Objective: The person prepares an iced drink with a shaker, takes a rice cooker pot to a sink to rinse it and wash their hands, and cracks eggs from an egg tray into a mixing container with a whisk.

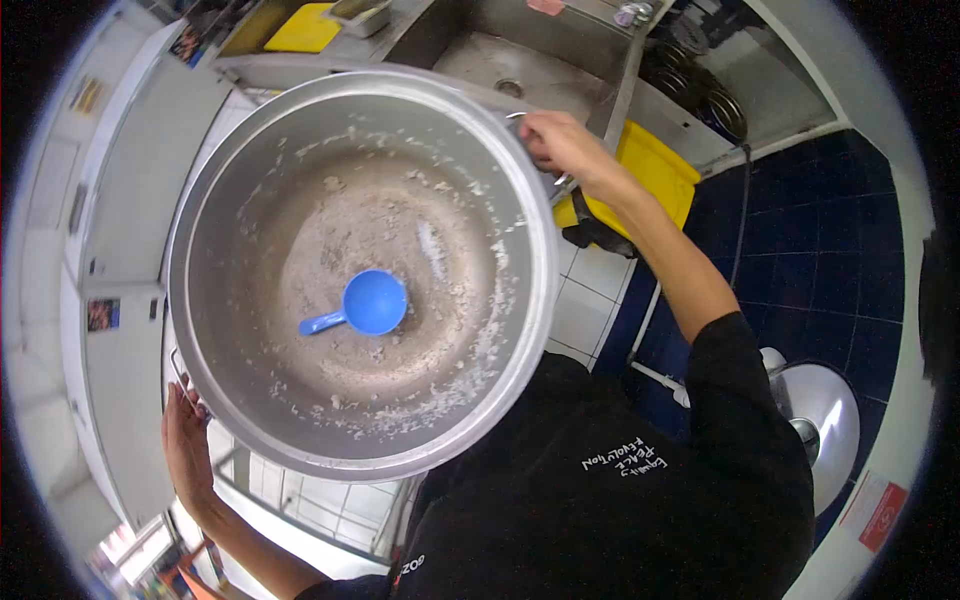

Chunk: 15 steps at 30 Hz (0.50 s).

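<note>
A large, round metal pot fills the middle of the view, its open top facing the camera. White grains and bits of residue cling to its inner wall and bottom. A blue scoop lies inside on the pot's bottom, its handle pointing left. My right hand is closed around the pot's wire handle at the upper right. At the lower left, my left hand has its fingers curled at the other wire handle, against the pot's outer side.
Beyond the pot is a metal sink, with a yellow board to its left. Yellow material hangs by the counter's right end. White cabinets stand left; a round metal lid-like object is at right.
</note>
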Motion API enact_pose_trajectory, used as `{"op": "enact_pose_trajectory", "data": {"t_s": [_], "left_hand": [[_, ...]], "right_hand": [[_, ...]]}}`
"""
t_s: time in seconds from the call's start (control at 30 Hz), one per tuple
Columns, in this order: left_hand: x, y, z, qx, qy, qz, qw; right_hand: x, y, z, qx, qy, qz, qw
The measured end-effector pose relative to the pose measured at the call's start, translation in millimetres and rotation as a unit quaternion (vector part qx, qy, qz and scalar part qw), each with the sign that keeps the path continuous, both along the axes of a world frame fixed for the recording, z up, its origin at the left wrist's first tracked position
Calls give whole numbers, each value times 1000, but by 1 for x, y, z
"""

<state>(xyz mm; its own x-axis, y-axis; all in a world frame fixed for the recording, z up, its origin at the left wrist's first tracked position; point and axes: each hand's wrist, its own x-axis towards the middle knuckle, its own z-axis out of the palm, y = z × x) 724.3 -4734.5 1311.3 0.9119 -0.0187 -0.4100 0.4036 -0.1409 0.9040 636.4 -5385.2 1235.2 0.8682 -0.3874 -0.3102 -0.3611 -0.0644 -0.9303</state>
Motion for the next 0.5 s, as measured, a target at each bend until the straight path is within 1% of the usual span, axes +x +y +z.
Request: {"op": "enact_pose_trajectory", "data": {"t_s": [0.03, 0.07, 0.1, 0.13, 0.17, 0.2, 0.23, 0.3, 0.33, 0.37, 0.4, 0.43, 0.5], "left_hand": [[52, 1, -27, -1, 1, 10, 1000], [101, -11, -25, -6, -17, -12, 1000], [138, -41, -9, 2, 12, -30, 999], [172, -43, -6, -7, 41, -80, 996], [196, -45, -6, -20, 57, -123, 991], [208, -58, -13, -21, 12, -114, 993], [213, -74, -14, -18, -20, -110, 994], [245, -75, -26, -37, 27, -222, 974], [247, -110, -21, -47, 42, -200, 978], [250, -142, -12, -53, 25, -178, 982], [262, -159, -10, -60, 16, -194, 979], [276, -169, -13, -62, 5, -207, 976], [307, -190, -17, -48, 52, -299, 952]], "right_hand": [[51, 2, -25, -50, 8, 4, 999], [89, -8, -26, -39, 35, 3, 999], [103, -44, -12, -5, 110, 24, 994], [104, -59, 5, 17, 138, 32, 990], [99, -55, 14, 24, 162, 0, 986], [92, -54, 22, 25, 179, -36, 983], [83, -51, 29, 22, 179, -37, 983], [49, -42, 44, 105, 209, -123, 965], [35, -55, 55, 109, 233, -123, 958], [23, -57, 52, 118, 228, -162, 953], [16, -60, 45, 132, 220, -192, 947], [1, -68, 39, 148, 213, -178, 949], [-22, -54, 45, 156, 195, -193, 949]]}}
